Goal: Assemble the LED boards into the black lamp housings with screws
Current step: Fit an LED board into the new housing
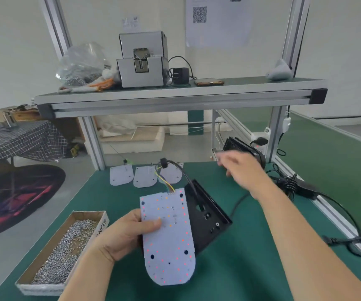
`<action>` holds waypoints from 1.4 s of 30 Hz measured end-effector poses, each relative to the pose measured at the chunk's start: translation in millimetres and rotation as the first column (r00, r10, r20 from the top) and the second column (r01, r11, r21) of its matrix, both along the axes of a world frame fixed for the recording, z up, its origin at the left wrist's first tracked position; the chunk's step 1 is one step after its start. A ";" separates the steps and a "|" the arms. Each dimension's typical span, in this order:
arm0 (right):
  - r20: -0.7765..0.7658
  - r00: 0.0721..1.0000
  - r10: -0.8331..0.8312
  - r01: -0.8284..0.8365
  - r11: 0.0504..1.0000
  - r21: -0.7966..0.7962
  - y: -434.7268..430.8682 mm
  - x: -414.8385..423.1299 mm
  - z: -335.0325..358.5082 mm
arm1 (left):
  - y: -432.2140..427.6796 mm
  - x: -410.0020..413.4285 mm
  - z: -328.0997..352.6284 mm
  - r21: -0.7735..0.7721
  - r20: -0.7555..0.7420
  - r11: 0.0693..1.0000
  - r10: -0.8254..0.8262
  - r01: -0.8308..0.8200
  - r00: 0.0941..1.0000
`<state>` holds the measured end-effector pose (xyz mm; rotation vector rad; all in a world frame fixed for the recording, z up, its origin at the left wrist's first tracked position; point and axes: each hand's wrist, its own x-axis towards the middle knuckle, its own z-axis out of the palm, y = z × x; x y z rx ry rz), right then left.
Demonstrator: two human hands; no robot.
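Note:
My left hand (129,232) grips a white LED board (168,237) by its left edge, thumb on its face, above the green mat. Thin coloured wires run from the board's top to a black cable. Behind the board a black lamp housing (207,216) is propped at a tilt. My right hand (240,168) is stretched out toward the far right, blurred, fingers extended, close in front of another black housing (240,148) by the frame post. Three more white boards (143,177) lie flat at the mat's far edge.
A cardboard box of small silver screws (66,246) sits at the front left. Black cables (305,187) trail along the right edge of the green table (251,257). An overhead shelf (175,96) carries a grey screw feeder, bags and a phone.

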<state>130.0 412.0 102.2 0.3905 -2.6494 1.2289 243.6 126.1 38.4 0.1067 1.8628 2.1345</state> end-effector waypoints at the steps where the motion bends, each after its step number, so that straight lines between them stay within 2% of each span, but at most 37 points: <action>1: -0.044 0.997 0.070 -0.075 0.986 -0.146 -7.8 4.2 19.2 | 2.8 0.8 -0.4 -0.040 0.009 0.999 -0.034 0.035 0.999; 3: -0.053 0.970 0.237 -0.242 0.961 -0.136 -27.4 11.2 47.6 | 9.6 0.6 0.0 -0.081 0.016 0.992 -0.100 0.101 0.995; 5: 0.045 0.943 0.329 -0.331 0.940 0.076 -49.6 18.6 68.6 | 14.9 -1.7 2.5 -0.103 0.008 0.981 -0.162 0.162 0.987; 7: 0.154 0.919 0.363 -0.394 0.866 0.307 -62.0 18.3 76.7 | 17.4 -4.2 4.8 -0.111 -0.001 0.970 -0.216 0.215 0.976; 9: 0.190 0.904 0.383 -0.427 0.837 0.343 -61.3 18.6 77.7 | 16.9 -5.3 5.6 -0.099 -0.007 0.967 -0.238 0.236 0.971; 12: 0.172 0.917 0.359 -0.391 0.895 0.215 -48.8 18.6 76.7 | 11.0 -5.3 -0.6 -0.021 0.010 0.988 -0.152 0.152 0.988; 13: 0.150 0.932 0.329 -0.358 0.897 0.260 -45.6 18.6 77.8 | 8.9 -5.2 -3.6 0.004 0.021 0.995 -0.102 0.102 0.995; 15: 0.081 0.953 0.292 -0.296 0.842 0.451 -44.3 19.9 81.0 | 6.8 -5.7 -9.6 0.048 0.037 0.998 -0.030 0.028 0.999; 17: 0.009 0.965 0.261 -0.220 0.795 0.565 -45.8 23.8 82.8 | 7.9 -6.3 -12.1 0.096 0.040 0.995 0.006 -0.009 0.999; 20: -0.033 0.978 0.207 -0.161 0.844 0.512 -43.1 27.7 81.1 | 12.6 -9.2 -13.0 0.156 0.021 0.981 0.114 -0.116 0.993; 24: 0.120 0.967 0.226 -0.246 0.949 0.197 -39.0 34.4 61.2 | 14.3 -13.8 -14.9 0.239 -0.013 0.939 0.259 -0.248 0.966; 26: 0.124 0.963 0.237 -0.248 0.966 0.077 -39.4 40.6 44.2 | 14.5 -13.5 -14.9 0.251 -0.040 0.934 0.273 -0.255 0.961; 27: 0.088 0.967 0.238 -0.244 0.968 0.066 -39.7 42.7 36.5 | 14.7 -12.6 -14.7 0.249 -0.055 0.936 0.270 -0.249 0.961; 32: -0.168 0.974 0.151 -0.117 0.974 0.196 -34.3 45.6 9.8 | 17.4 -5.3 -14.3 0.179 -0.096 0.976 0.141 -0.122 0.985; 35: -0.304 0.935 0.182 -0.107 0.963 0.247 -35.8 49.3 -2.3 | 22.4 -2.4 -9.5 0.110 -0.136 0.993 0.044 -0.029 0.990; 37: -0.346 0.913 0.217 -0.106 0.944 0.313 -35.8 50.7 -9.7 | 27.0 -0.6 -4.0 0.011 -0.190 1.000 0.025 -0.023 0.981; 39: -0.399 0.895 0.198 -0.037 0.926 0.375 -34.0 50.9 -14.1 | 32.0 1.1 -1.3 -0.118 -0.269 0.992 0.005 -0.038 0.963; 42: -0.519 0.843 0.140 0.047 0.942 0.332 -30.0 46.4 -16.9 | 38.3 3.9 -1.7 -0.191 -0.326 0.981 -0.034 -0.030 0.945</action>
